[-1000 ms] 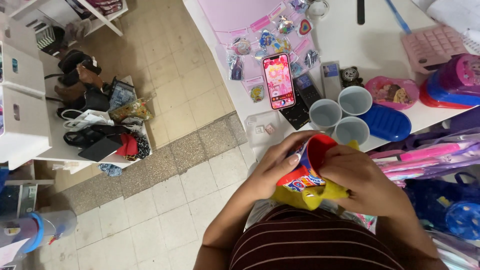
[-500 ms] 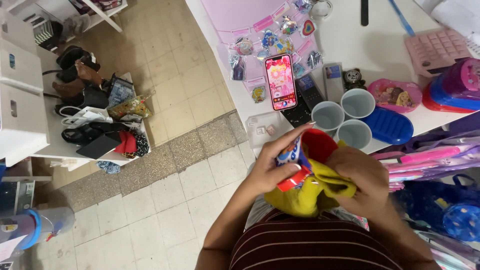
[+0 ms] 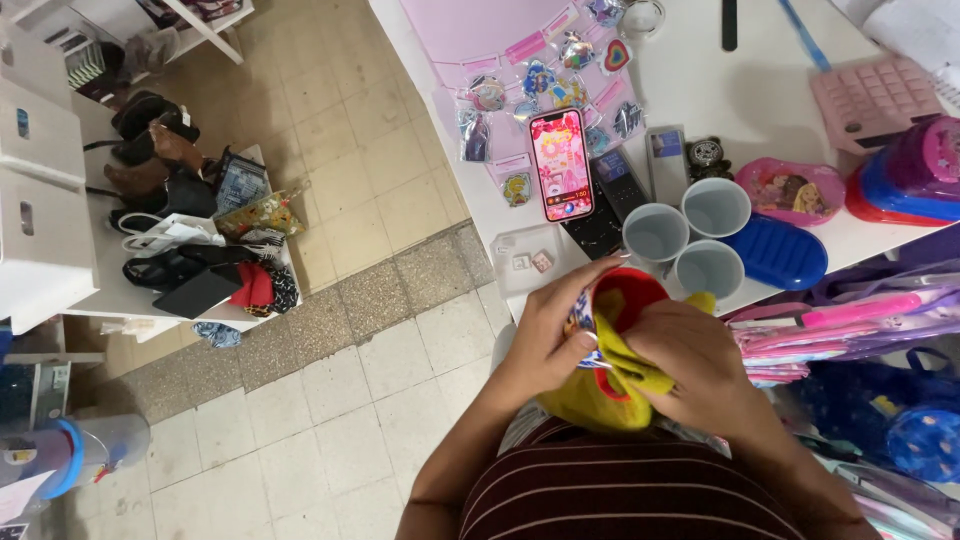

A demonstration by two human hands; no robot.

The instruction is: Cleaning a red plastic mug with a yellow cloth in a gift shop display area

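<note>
You hold a red-lined cup [image 3: 612, 315] with a printed outside in front of your waist, just off the near edge of the white worktop [image 3: 700, 60] and over the tiled floor [image 3: 330, 400]. Your left hand [image 3: 550, 335] is wrapped around the cup's side, fingers closed on it. Your right hand [image 3: 690, 365] is closed on a yellow cloth [image 3: 610, 385], pressing part of it into the cup's mouth; the rest of the cloth hangs bunched under the cup.

On the worktop just beyond the cup stand three grey cups [image 3: 690, 235], close together, mouths up. A blue oval lid [image 3: 780, 255] lies beside them, touching or nearly so. A phone [image 3: 561, 165] with a lit pink screen lies flat to their left, with small packets and charms [image 3: 545, 90] spread behind it. A small clear box [image 3: 528, 262] sits at the worktop's near edge. A pink calculator [image 3: 875, 95] is well apart at the far right.

Risks, as I judge them: the cup is held over bare floor, not the worktop, so a slip of the left hand while the cloth twists could drop it. The loose cloth could drag if it swings forward. The grey cups stand near the edge; a bump from your right elbow or the cup could tip them off.
</note>
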